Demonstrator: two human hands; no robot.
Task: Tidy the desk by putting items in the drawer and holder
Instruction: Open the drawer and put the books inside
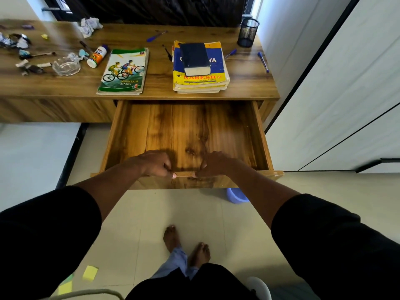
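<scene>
The wooden drawer [190, 131] stands pulled far out from under the desk [158, 87], and nothing lies inside it. My left hand [155, 163] and my right hand [214, 164] both grip its front edge [249, 173], fingers curled over the rim, close together near the middle. On the desk lie a Mountain Biking notebook [123, 72], a yellow and blue book stack [201, 70] with a dark book [194, 58] on top, three blue pens [263, 61] [230, 53] [155, 36], and a black mesh holder [248, 32] at the back right corner.
The desk's left part holds crumpled paper [89, 26], a glass ashtray [66, 66], a white and orange bottle [97, 56] and small scraps. A white wall panel [335, 94] is right of the drawer. A blue tub [237, 195] sits under it. Yellow sticky notes [89, 272] lie on the floor.
</scene>
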